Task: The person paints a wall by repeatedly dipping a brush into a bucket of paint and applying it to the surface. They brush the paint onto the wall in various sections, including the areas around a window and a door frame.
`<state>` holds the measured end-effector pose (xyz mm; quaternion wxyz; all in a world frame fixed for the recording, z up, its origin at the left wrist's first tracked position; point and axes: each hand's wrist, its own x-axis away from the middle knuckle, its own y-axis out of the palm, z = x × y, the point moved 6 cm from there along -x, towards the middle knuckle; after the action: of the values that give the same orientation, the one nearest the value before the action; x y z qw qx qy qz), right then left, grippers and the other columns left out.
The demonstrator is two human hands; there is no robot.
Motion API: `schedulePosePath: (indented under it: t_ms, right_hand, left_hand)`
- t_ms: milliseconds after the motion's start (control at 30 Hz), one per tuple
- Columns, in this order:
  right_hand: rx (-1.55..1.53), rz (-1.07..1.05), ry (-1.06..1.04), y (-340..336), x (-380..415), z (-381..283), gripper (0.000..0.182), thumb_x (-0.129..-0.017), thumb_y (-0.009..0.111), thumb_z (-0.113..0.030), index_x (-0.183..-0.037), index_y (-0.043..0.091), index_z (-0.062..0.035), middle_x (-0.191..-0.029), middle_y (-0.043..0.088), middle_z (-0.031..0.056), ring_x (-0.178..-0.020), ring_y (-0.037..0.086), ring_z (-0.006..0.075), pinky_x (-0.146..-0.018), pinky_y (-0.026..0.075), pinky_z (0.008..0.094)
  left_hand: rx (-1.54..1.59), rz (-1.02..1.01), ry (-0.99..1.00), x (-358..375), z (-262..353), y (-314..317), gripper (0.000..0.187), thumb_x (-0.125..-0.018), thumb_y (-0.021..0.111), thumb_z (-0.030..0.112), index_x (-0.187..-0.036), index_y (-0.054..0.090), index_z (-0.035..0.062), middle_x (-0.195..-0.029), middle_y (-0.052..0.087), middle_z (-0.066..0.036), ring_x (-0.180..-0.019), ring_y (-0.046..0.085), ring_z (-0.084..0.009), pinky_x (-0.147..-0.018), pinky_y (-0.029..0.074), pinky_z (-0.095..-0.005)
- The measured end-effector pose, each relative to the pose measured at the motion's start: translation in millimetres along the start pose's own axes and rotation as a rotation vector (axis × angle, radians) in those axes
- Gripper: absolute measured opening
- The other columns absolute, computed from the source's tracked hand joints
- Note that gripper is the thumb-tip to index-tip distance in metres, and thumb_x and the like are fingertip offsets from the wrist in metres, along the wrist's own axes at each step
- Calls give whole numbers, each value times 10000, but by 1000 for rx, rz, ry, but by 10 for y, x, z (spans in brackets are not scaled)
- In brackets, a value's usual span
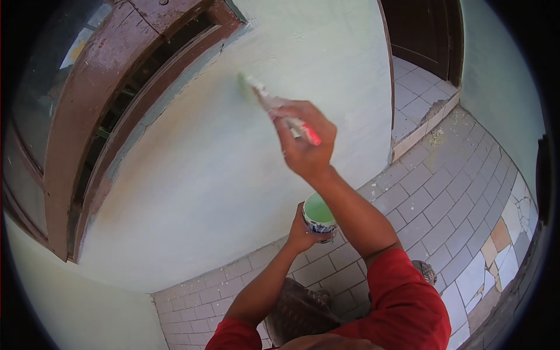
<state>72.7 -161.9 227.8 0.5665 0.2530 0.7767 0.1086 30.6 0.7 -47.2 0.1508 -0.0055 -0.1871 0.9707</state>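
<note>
My right hand (309, 140) grips a paintbrush (263, 96) by its handle, whose end is red. Pale green paint covers the bristles, which are at or very near the wall (192, 157); motion blur hides whether they touch. Lower down, my left hand (303, 234) is wrapped around a paint cup (319, 224) with a dark pattern on its side. Light green paint shows inside it. My right forearm passes just beside the cup and partly covers its rim. The wall is pale green, with brownish stained patches near the window frame.
A brown wooden window frame (87, 111) juts out at the upper left, with a cracked edge along the wall. At the upper right, a raised tiled step (423, 128) leads to a dark door (423, 29). Grey floor tiles (420, 204) lie below, paint-spotted in places.
</note>
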Motion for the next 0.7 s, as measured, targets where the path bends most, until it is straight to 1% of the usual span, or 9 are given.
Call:
schedulePosePath:
  t_ms: [67,133,233,267,300,400,467,600,700]
  right_hand:
    - [219,251,9,-778,-439,533,162,-858,727,90,-996,735,6,-1005,768,133,-907,754,221,-826,574,302]
    - [478,439,-124,-1465,-817,904,146,-863,746,55,-990,746,-17,-957,779,108,-882,763,232,-806,583,309]
    - [706,398,-170,-1653,-943,1070,140,-869,763,17,-986,756,-58,-956,783,89,-859,763,241,-784,587,317]
    - [690,328,-133,-1549,-799,1151,153,-861,777,-8,-987,764,-94,-970,780,80,-847,758,257,-767,591,331]
    - [671,234,-266,-1272,-649,1016,174,-844,780,-6,-981,765,-112,-987,768,76,-834,754,266,-742,594,336]
    - [526,-4,-106,-304,173,457,272,-776,789,-21,-999,781,-177,-1034,744,59,-727,713,249,-582,557,334]
    - [382,-215,-101,297,751,104,290,-754,794,8,-1005,777,-137,-1060,744,80,-707,717,217,-575,567,327]
    - [49,-400,-64,1062,1487,-350,240,-779,789,-12,-986,755,-128,-1076,722,64,-705,717,190,-569,576,327]
    - [-176,-344,96,958,1417,-378,198,-830,778,6,-987,752,-111,-1035,744,88,-732,731,228,-601,581,328]
  left_hand:
    - [61,24,39,57,281,-61,1121,-543,1037,154,-1450,389,35,-1366,609,-150,-1308,595,-276,-1110,482,-411]
    - [124,14,77,47,228,-100,1068,-564,1028,146,-1424,404,43,-1349,622,-142,-1279,614,-271,-1088,503,-416]
    - [107,25,93,49,188,-130,1065,-565,1027,141,-1424,404,43,-1347,622,-139,-1276,615,-268,-1077,512,-417]
    - [104,22,80,46,183,-130,1062,-569,1026,143,-1424,404,43,-1345,623,-139,-1271,617,-269,-1078,511,-417]
    - [102,20,69,28,190,-126,1058,-574,1025,146,-1424,404,43,-1343,624,-138,-1266,619,-270,-1078,510,-417]
    - [30,18,23,-13,42,-108,1068,-605,1002,87,-1463,368,57,-1378,594,-130,-1320,578,-271,-1113,484,-419]
    - [-103,-23,23,-114,-232,-123,1074,-590,1012,116,-1457,382,51,-1369,601,-142,-1311,579,-274,-1122,468,-418]
    - [-148,16,94,-57,-222,-182,1085,-577,1020,145,-1456,391,44,-1364,601,-154,-1300,575,-278,-1134,446,-418]
    - [-19,99,206,36,-67,-213,1093,-580,1018,145,-1464,384,41,-1370,591,-151,-1299,568,-278,-1141,436,-419]
